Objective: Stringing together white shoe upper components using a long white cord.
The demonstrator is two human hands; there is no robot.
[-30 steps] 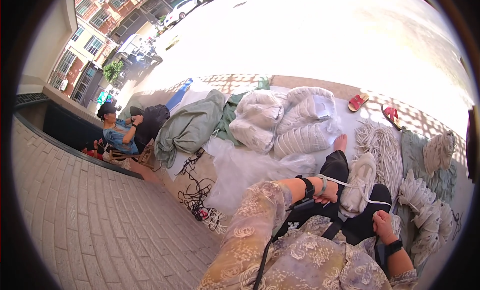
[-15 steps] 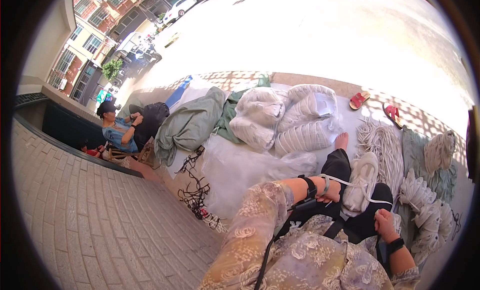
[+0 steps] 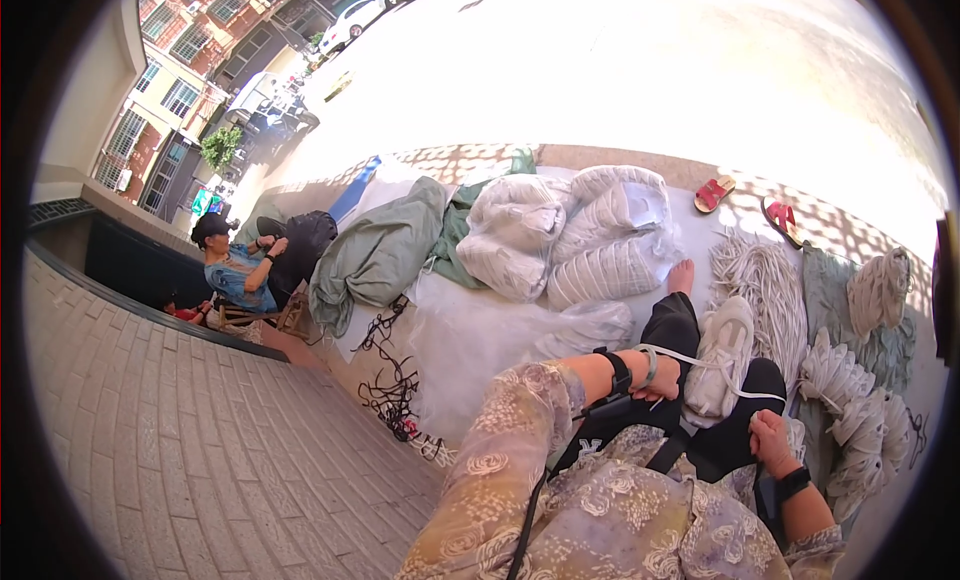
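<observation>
Fingers of the left hand (image 3: pixel 661 378) and right hand (image 3: pixel 770 442) were clamped on a white shoelace (image 3: pixel 764 394) — which crossed a white sneaker (image 3: pixel 722 342) between black trouser legs (image 3: pixel 672 325).

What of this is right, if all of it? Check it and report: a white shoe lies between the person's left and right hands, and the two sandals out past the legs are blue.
The colour is wrong: the head view shows the two sandals are red. The white shoe does lie between the left hand and right hand.
</observation>
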